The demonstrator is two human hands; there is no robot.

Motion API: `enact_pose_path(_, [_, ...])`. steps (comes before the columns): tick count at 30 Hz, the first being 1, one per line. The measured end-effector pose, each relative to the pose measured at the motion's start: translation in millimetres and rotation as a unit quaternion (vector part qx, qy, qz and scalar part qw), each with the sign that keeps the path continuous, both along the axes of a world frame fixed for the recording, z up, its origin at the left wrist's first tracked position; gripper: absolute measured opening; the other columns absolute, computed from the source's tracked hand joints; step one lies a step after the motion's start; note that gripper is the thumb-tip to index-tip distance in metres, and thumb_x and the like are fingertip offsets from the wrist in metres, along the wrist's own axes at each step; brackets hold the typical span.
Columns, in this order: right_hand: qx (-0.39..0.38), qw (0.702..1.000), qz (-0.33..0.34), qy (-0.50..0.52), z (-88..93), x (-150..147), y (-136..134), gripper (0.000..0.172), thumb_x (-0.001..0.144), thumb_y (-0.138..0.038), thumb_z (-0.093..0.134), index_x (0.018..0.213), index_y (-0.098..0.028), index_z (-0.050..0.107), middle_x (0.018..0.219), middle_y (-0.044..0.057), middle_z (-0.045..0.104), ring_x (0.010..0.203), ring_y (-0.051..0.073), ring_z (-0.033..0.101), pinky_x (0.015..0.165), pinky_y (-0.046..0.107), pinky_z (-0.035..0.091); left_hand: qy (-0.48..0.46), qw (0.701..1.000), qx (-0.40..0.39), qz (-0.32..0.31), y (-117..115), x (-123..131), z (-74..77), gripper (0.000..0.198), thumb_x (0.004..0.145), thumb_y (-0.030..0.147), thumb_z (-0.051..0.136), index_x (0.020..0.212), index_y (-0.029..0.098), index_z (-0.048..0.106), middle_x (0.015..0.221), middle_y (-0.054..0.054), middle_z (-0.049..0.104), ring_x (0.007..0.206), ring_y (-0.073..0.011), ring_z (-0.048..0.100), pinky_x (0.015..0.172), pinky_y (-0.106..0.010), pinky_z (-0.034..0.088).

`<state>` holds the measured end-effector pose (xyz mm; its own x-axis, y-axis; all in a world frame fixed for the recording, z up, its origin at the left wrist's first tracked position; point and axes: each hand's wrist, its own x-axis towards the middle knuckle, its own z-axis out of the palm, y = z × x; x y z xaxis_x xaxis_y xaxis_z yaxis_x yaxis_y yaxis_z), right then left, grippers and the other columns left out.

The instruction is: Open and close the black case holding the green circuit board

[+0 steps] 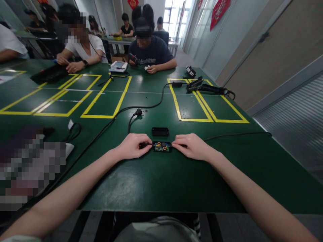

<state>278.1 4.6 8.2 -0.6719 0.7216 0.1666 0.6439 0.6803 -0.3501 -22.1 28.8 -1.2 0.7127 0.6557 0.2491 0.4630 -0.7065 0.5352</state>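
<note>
A small open black adapter case [162,147] with a circuit board inside lies on the green table [156,181] in front of me. My left hand [132,146] pinches the black cable where it enters the case's left end. My right hand [192,146] pinches the cable at the case's right end. Both hands rest on the table with fingers closed. The case's black lid [160,131] lies just beyond, apart from the hands.
A black mains plug [138,112] and its cord trail left across yellow-taped rectangles [106,101]. Black adapters and cables [207,88] lie at the far right. Two people work at the far edge near a white device [118,66]. A blurred object sits at my left.
</note>
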Motion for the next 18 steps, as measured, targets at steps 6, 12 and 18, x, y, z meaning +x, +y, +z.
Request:
enact_pose_path(6, [0.004, 0.999, -0.036, 0.014, -3.8, -3.7, 1.5, 0.036, 0.102, -0.031, 0.051, 0.074, -0.019, 0.070, 0.071, 0.004, 0.067, 0.061, 0.015, 0.059, 0.061, 0.027, 0.038, 0.016, 0.999, 0.024, -0.017, -0.3, 0.9, 4.6, 0.021, 0.096, 0.029, 0.055, 0.088, 0.019, 0.071, 0.079, -0.001, 0.067, 0.062, -0.0113, 0.061, 0.059, -0.022, 0.043])
enact_pose_path(12, [-0.033, 0.995, -0.072, 0.066, -5.9, -7.8, 2.6, 0.030, 0.097, -0.029, 0.057, 0.070, -0.020, 0.067, 0.071, 0.002, 0.064, 0.060, 0.013, 0.057, 0.059, 0.026, 0.037, 0.037, 0.997, 0.055, -0.029, -2.5, 1.8, 6.9, 0.022, 0.098, 0.028, 0.052, 0.089, 0.019, 0.070, 0.084, -0.001, 0.066, 0.057, -0.0095, 0.057, 0.057, -0.022, 0.042])
enact_pose_path(18, [-0.054, 0.991, -0.088, 0.083, -7.5, -8.9, 4.4, 0.021, 0.092, -0.024, 0.062, 0.074, -0.018, 0.070, 0.072, 0.001, 0.062, 0.063, 0.013, 0.057, 0.059, 0.025, 0.037, 0.054, 0.994, 0.093, -0.027, -3.8, 3.4, 5.6, 0.023, 0.099, 0.028, 0.052, 0.090, 0.018, 0.071, 0.083, -0.001, 0.066, 0.059, -0.0105, 0.057, 0.057, -0.023, 0.041])
